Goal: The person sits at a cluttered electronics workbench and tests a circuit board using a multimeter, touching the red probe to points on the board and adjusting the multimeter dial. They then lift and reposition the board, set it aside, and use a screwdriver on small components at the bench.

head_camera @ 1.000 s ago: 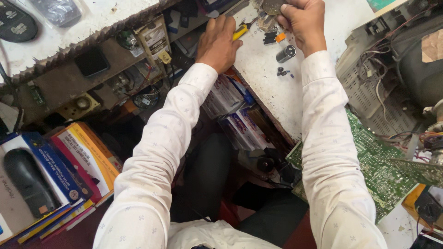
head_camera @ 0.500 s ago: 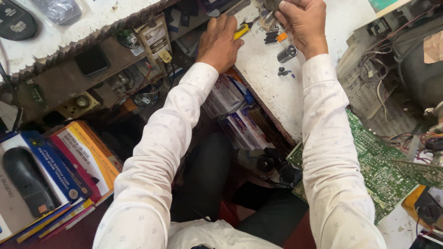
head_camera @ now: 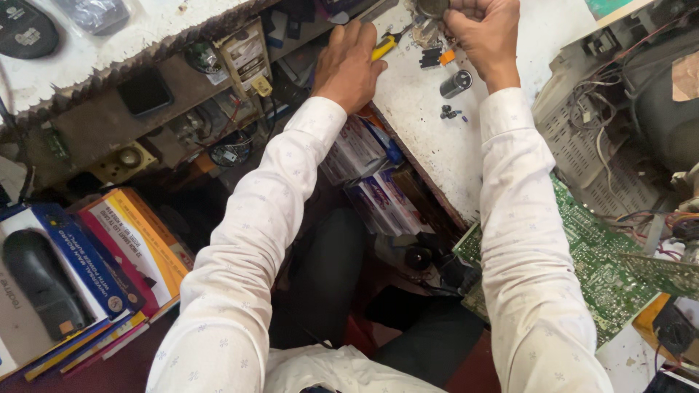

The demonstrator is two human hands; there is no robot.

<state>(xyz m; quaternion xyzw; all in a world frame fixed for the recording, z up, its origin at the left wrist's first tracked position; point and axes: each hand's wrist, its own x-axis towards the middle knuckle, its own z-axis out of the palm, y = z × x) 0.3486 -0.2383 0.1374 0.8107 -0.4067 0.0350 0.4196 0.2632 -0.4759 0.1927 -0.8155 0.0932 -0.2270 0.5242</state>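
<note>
Both my arms in white sleeves reach forward over a white workbench (head_camera: 429, 138). My left hand (head_camera: 348, 64) is closed around a yellow-handled screwdriver (head_camera: 384, 48) at the bench's left edge. My right hand (head_camera: 482, 33) is curled around a small dark round part (head_camera: 431, 7) at the top edge of view, mostly cut off. On the bench between the hands lie small black and orange bits (head_camera: 435, 57) and a grey cylindrical capacitor (head_camera: 456, 84).
A green circuit board (head_camera: 590, 255) lies to the right of my right arm, with an opened grey electronics chassis (head_camera: 619, 124) behind it. Shelves with small parts (head_camera: 182, 116) and coloured boxes (head_camera: 131, 247) stand at the left. Packets (head_camera: 371, 182) sit under the bench.
Both hands stay at the same spot on the bench; the view has barely shifted. The right hand's fingers have moved slightly around the small part.
</note>
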